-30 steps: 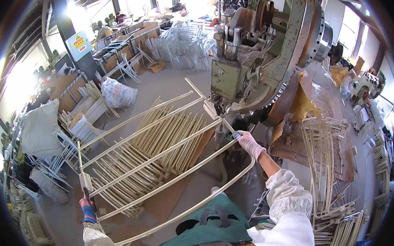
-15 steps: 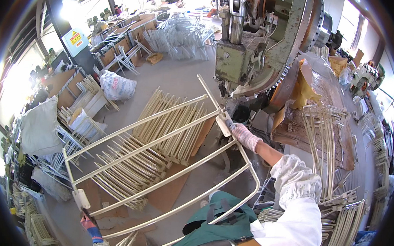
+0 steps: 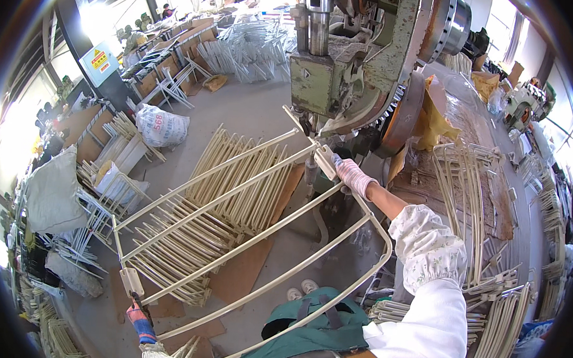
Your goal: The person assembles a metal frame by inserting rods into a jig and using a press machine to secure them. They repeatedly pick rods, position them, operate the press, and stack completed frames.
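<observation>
A large cream tubular metal frame (image 3: 285, 218) with several long crossbars hangs tilted between my hands. My right hand (image 3: 355, 177), in a pale striped glove, is closed on its far right side, beside a flat cream plate (image 3: 326, 162). At the near left corner, my left hand (image 3: 141, 323) grips the side tube in a blue and red glove, just below a second plate (image 3: 130, 281). The frame's far right corner lies beneath the head of a green press machine (image 3: 313, 84); whether they touch, I cannot tell.
Under the held frame, a stack of similar cream frames (image 3: 236, 170) lies on cardboard (image 3: 247, 273). More frames (image 3: 467, 206) lean at the right by a worn bench (image 3: 491, 181). A white sack (image 3: 162, 125) sits on the floor at the left, near a post with a sign (image 3: 100, 62).
The frame's left end and my left hand have shifted slightly right. The press and background sit further left in view, and my shoes now show below. Both hands keep their hold.
</observation>
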Motion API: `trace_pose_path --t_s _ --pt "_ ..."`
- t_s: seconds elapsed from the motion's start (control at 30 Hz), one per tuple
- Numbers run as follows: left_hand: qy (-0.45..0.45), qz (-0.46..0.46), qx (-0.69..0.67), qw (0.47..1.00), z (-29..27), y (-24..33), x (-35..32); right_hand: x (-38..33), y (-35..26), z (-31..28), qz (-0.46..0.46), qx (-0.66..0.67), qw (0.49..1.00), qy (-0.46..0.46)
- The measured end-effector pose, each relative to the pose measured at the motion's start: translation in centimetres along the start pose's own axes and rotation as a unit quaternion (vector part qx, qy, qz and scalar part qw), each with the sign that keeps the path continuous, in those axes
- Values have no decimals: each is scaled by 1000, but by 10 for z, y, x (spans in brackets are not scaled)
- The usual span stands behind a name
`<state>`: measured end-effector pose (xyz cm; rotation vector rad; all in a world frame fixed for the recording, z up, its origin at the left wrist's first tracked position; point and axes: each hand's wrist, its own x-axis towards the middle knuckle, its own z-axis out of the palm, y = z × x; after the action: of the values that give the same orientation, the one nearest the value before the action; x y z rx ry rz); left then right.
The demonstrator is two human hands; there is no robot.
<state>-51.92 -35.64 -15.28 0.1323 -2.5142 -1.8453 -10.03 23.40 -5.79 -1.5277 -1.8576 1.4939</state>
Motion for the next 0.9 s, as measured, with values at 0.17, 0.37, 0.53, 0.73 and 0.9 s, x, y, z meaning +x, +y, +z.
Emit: trace_pose_path --t_s 0.17,0.37,0.53,0.73,0.9 --pt "16 1 10 1000 -8 -4 -9 12 2 -4 4 2 999 -35" --pt "20 -71 92 993 -11 7 -30 42 18 -11 -97 -65 993 -32" --pt "29 -74 84 993 -23 -4 -43 16 -5 -9 5 11 998 -58" --pt "30 -90 101 990 -33 3 -64 16 -11 -3 -19 17 996 -83" --pt "38 -70 80 994 -28 13 -81 38 12 -5 -119 -96 988 -21"
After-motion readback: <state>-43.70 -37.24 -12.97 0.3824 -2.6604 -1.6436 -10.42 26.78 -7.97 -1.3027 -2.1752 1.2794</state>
